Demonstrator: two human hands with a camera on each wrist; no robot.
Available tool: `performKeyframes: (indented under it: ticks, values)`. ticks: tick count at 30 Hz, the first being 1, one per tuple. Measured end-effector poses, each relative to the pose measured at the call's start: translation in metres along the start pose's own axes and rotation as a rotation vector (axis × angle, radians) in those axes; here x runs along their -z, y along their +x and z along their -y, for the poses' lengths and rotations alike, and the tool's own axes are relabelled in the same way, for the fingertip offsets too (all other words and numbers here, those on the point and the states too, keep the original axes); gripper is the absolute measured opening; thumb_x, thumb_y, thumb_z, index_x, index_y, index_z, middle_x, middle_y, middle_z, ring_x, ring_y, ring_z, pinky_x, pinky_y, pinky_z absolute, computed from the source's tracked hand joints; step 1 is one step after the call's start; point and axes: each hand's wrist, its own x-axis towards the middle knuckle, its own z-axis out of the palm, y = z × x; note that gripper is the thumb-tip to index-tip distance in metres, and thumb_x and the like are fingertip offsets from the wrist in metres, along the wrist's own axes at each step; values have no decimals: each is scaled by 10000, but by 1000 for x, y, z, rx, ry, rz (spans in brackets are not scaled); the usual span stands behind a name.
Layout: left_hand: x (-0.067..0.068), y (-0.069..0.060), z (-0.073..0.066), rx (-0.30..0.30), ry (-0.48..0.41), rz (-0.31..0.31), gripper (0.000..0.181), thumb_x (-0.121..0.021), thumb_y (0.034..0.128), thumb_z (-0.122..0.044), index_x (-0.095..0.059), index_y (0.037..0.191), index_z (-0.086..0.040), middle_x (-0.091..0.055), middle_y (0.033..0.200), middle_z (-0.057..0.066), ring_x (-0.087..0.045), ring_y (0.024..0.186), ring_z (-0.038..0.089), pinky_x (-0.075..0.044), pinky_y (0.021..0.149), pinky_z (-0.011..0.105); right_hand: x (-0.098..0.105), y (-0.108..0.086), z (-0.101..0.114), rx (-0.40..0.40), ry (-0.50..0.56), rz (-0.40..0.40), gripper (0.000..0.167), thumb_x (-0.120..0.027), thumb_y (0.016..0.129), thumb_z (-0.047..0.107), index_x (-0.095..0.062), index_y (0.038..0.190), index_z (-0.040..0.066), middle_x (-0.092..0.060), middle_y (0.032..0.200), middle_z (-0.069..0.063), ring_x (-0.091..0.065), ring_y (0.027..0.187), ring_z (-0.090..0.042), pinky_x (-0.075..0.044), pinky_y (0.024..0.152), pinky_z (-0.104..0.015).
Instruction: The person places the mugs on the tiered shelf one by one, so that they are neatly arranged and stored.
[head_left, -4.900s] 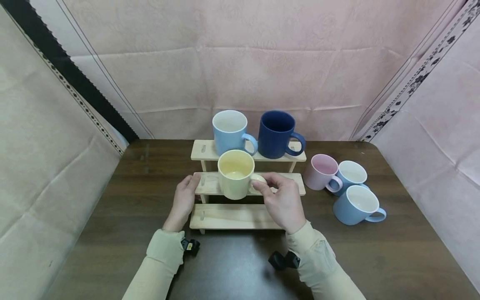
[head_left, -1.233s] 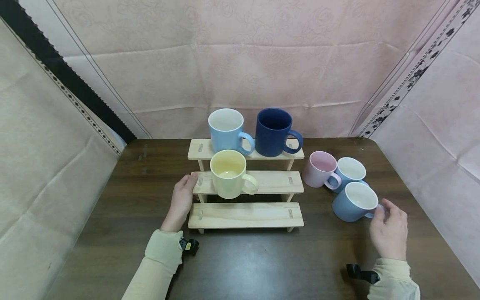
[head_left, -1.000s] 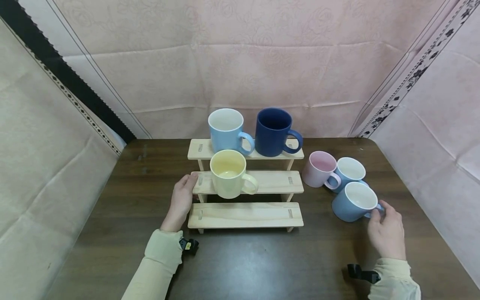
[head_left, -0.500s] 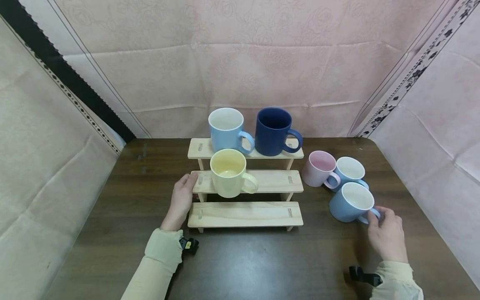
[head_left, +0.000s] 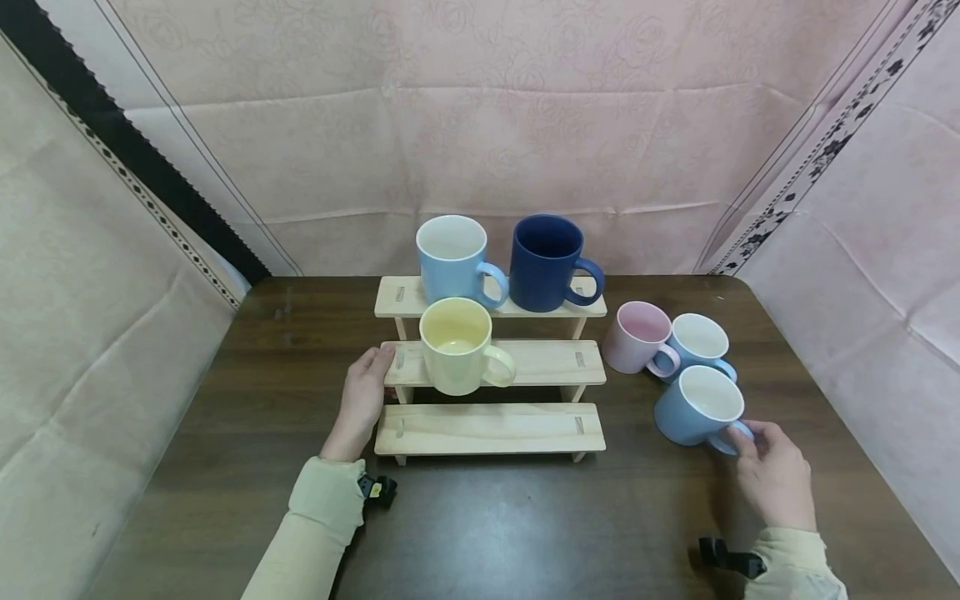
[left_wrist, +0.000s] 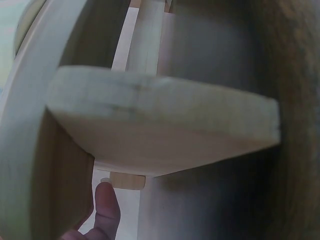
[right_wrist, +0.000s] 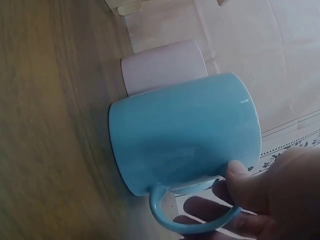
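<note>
In the head view my right hand (head_left: 776, 475) pinches the handle of the front light blue mug (head_left: 688, 412), which stands upright on the table at the right. The right wrist view shows that mug (right_wrist: 185, 130) with my thumb and fingers (right_wrist: 240, 172) at its handle. My left hand (head_left: 362, 400) grips the left end of the middle shelf of the three-tier wooden rack (head_left: 551, 363). A pale yellow mug (head_left: 453, 360) stands on that shelf, on its left half. The left wrist view has the wooden rack (left_wrist: 160, 115) close up, a finger beside it.
On the top shelf stand a light blue mug (head_left: 450, 271) at left and a dark blue mug (head_left: 542, 271) at right. A pink mug (head_left: 628, 346) and another light blue mug (head_left: 699, 335) stand behind the held one. Cloth (head_left: 480, 142) hangs behind the table (head_left: 465, 533).
The yellow mug's handle was let go on the middle shelf, and my right hand moved right to the front light blue mug. That mug has shifted slightly left and its handle has turned toward me.
</note>
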Motion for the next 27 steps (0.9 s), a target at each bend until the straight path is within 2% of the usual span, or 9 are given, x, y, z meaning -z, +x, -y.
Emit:
performKeyframes:
  ticks: [5, 8, 12, 16, 27]
  values:
    - [0, 0, 0, 4, -4, 2, 453, -396, 1035, -462, -550, 945, -46, -505, 772, 53, -500, 781, 313, -454, 729, 413, -2, -2, 1, 26, 3, -55, 389, -515, 1014, 280, -576, 1199, -57, -608, 1159, -316, -556, 1067, -488, -417, 832, -560]
    - [0, 0, 1, 4, -2, 2, 474, -401, 1025, -490, -550, 943, -48, -505, 772, 49, -500, 779, 305, -454, 729, 405, -4, -3, 1, 36, 5, -95, 349, -549, 999, 254, -611, 1165, -47, -631, 1140, -289, -569, 1068, -475, -410, 838, -539]
    - [0, 1, 2, -2, -7, -5, 489, -409, 1018, -506, -551, 933, -45, -501, 763, 48, -498, 770, 304, -456, 725, 408, -7, -4, 0, 41, 0, -147, 312, -590, 978, 232, -640, 1123, -39, -657, 1090, -267, -594, 1032, -461, -409, 789, -488]
    - [-1, 1, 2, -7, -6, -9, 496, -412, 1013, -516, -549, 923, -48, -495, 751, 40, -490, 724, 242, -455, 710, 394, -10, -5, 0, 40, 0, -185, 282, -615, 963, 219, -662, 1089, -29, -673, 1054, -249, -612, 1009, -449, -399, 747, -443]
    - [-1, 0, -1, 9, -19, 4, 450, -416, 1031, -456, -547, 934, -36, -498, 743, 30, -488, 729, 252, -445, 707, 377, -13, -9, 3, -20, 14, -184, 303, -601, 968, 232, -666, 1107, -29, -670, 1080, -235, -610, 1034, -434, -389, 718, -391]
